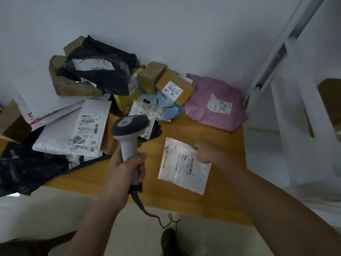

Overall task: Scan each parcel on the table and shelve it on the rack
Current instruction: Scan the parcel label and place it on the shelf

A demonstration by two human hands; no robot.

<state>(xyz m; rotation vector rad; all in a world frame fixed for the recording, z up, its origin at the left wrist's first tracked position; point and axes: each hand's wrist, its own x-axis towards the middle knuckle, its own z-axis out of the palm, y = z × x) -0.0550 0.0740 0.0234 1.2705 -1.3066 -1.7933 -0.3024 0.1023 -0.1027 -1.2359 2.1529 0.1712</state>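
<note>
My left hand (127,167) grips the grey handle of a corded barcode scanner (129,133), whose dark head points away over the table. My right hand (208,152) pinches the upper right edge of a small white parcel (182,167) with a printed label, held just above the wooden table (212,196). The scanner sits to the left of this parcel. Behind them lies a heap of parcels: a white padded mailer (83,130), black bags (99,74), a small labelled carton (175,87) and a pink bag (215,104).
A white rack (276,111) stands at the right of the table, with a brown box (330,106) on it. Another brown box (13,122) sits at the far left. The scanner's cable (153,215) hangs past the table's front edge over the tiled floor.
</note>
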